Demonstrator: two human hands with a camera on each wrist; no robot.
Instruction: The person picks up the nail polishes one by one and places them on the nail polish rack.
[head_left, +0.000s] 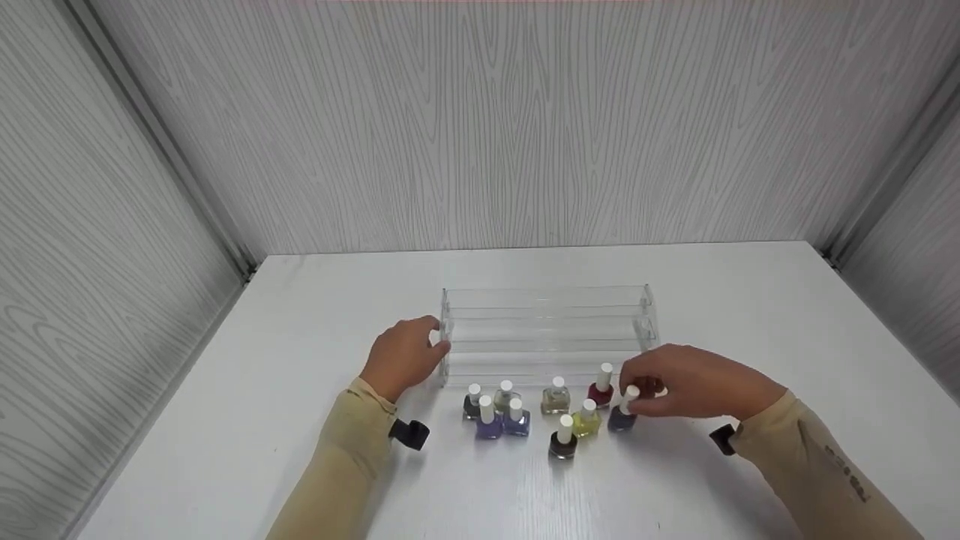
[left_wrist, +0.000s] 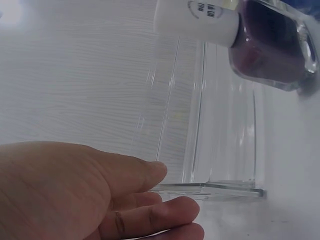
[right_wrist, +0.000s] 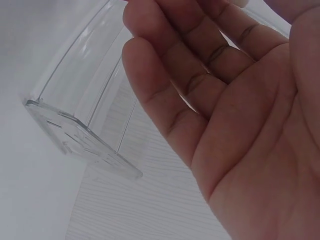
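Observation:
A clear stepped acrylic rack (head_left: 547, 330) stands empty on the white table (head_left: 300, 390). Several small nail polish bottles with white caps stand in front of it. My left hand (head_left: 409, 356) rests with relaxed fingers against the rack's left end. In the left wrist view those fingers (left_wrist: 150, 215) lie beside the rack's end wall (left_wrist: 220, 150). My right hand (head_left: 675, 386) is at the rack's right front corner. Its thumb and fingertips pinch the white cap of a dark blue bottle (head_left: 621, 420) standing on the table. The right wrist view shows loosely bent fingers (right_wrist: 200, 75) near the rack (right_wrist: 80, 100).
Other bottles in the cluster include red (head_left: 600, 391), yellow (head_left: 586, 421), dark brown (head_left: 562, 444), beige (head_left: 556, 399) and two lilac ones (head_left: 488, 424). A dark maroon bottle (left_wrist: 270, 50) shows in the left wrist view. Grey panelled walls enclose the table on three sides.

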